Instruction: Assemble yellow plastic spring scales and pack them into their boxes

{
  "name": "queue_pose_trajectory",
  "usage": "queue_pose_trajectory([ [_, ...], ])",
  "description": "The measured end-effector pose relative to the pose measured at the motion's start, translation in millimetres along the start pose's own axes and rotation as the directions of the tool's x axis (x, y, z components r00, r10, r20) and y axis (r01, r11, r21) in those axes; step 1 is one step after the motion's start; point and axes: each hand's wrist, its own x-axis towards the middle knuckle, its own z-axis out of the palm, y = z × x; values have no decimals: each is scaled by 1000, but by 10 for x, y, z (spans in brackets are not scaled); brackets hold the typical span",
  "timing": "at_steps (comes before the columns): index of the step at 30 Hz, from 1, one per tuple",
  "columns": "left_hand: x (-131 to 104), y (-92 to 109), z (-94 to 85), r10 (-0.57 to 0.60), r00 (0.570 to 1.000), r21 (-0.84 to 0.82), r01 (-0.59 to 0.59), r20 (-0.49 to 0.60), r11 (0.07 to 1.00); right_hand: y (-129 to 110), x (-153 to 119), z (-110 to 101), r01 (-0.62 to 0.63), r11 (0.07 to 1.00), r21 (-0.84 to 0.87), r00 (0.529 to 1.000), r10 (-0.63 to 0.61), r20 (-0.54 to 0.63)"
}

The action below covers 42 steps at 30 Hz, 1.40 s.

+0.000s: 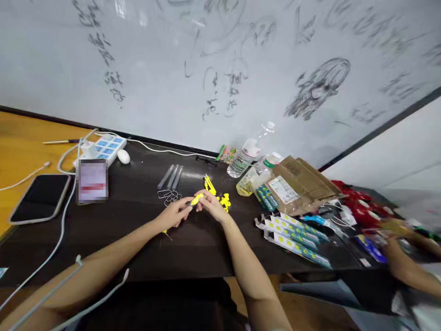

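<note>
Both hands meet over the dark table at a small yellow piece with a dark end; its exact kind I cannot make out. My left hand pinches the dark end from the left. The fingers of my right hand close round the yellow end. Just beyond my right hand lie loose yellow parts and a longer yellow piece. Bent metal wire loops rest behind my left hand, below three grey, translucent tubes. A thin item with a yellow end shows beneath my left forearm.
Opened slim cartons, flattened cardboard and a water bottle stand or lie to the right. A phone, a power strip and white cables are on the left. Another person's hand is at far right.
</note>
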Motion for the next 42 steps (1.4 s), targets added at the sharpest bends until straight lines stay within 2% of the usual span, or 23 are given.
queue_pose_trajectory([
  [14, 3, -13, -6, 9, 1000, -28, -10, -6, 1000, -81, -16, 52, -2, 1000, 18, 1000, 1, 25],
  [22, 8, -58, 12, 16, 999, -71, -18, -36, 997, -114, -11, 90, -8, 1000, 8, 1000, 8, -11],
  [25, 28, -71, 22, -13, 996, -150, -1, -91, 989, -99, 12, 121, 11, 1000, -4, 996, -11, -88],
  [28, 75, -58, -16, -44, 957, -287, -42, -285, 957, -67, 32, 161, 84, 979, -185, 950, -134, -281],
  [30, 113, -40, -82, -73, 896, -368, -105, -439, 924, -57, 29, 209, 109, 904, -414, 904, -263, -337],
  [32, 148, -31, -163, -92, 839, -407, -161, -536, 899, -67, 10, 284, 119, 766, -632, 902, -349, -253],
  [35, 184, -52, -253, -112, 820, -452, -191, -562, 871, -95, -24, 431, 190, 543, -818, 942, -335, -4],
  [37, 196, -84, -271, -125, 815, -462, -188, -566, 867, -98, -36, 521, 244, 443, -863, 947, -300, 114],
  [42, 207, -142, -238, -145, 827, -474, -159, -543, 866, -54, -17, 633, 316, 217, -924, 932, -252, 259],
])
